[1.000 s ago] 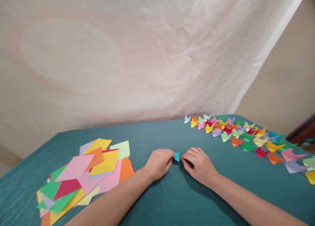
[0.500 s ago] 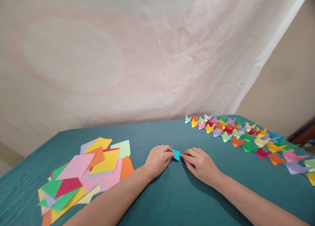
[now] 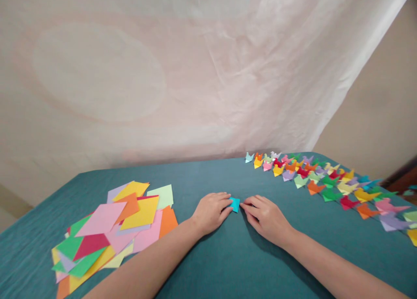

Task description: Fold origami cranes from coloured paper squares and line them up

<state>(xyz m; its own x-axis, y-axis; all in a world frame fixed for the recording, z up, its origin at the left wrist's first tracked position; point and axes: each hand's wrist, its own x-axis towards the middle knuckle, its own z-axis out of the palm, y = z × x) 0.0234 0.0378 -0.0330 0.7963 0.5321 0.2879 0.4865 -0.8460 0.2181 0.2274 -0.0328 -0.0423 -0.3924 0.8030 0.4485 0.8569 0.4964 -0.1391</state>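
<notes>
Near the middle of the teal cloth-covered worktop [image 3: 198, 268], the left hand [image 3: 212, 213] holds a small bright-blue folded paper [image 3: 235, 205] by its left side, while the right hand [image 3: 265, 216] has its fingertips narrowed at the paper's right edge, gripping or not I cannot tell. It looks partly folded, whereas multicoloured folded paper birds [image 3: 330, 195] stand finished along the right edge and flat coloured paper sheets [image 3: 107, 220] lie unfolded towards the left.
</notes>
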